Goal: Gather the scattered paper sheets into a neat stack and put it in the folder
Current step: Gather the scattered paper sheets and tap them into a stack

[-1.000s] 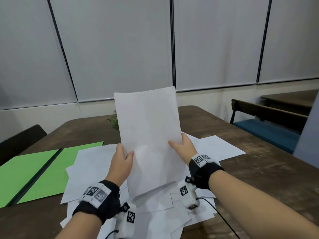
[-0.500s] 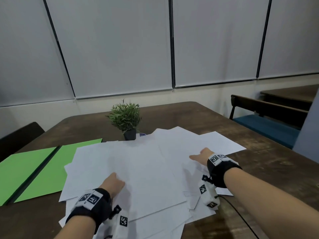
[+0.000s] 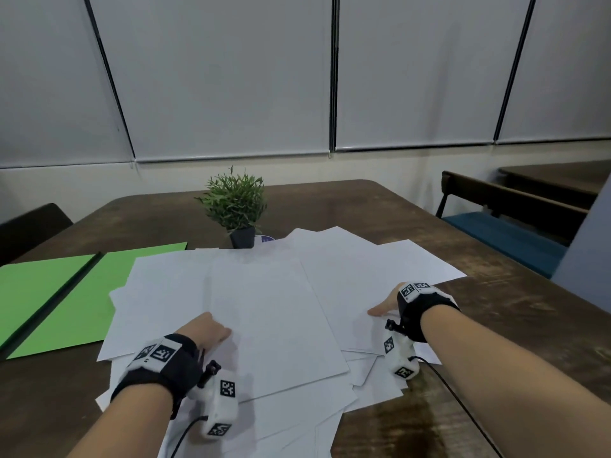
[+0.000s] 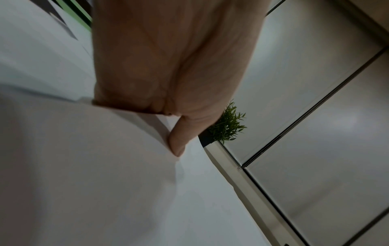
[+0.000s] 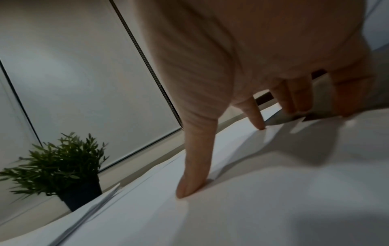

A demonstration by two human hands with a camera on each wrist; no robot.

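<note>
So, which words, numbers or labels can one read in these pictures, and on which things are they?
None can be read.
Paper sheets: they look blank.
Green folder: no label shows.
Wrist bands and camera units: only black-and-white square code markers, no letters.
Pale thing behind the plant pot: dark marks, too small to read.

The paper sheets [image 3: 271,309] under my hands are plain white, and the open folder [image 3: 66,299] beside them is bright green with a dark spine. The desk [image 3: 512,309] is mottled dark brown wood, the plant [image 3: 235,203] green in a black pot, and my wristbands [image 3: 165,368] black with black-and-white square tags.
</note>
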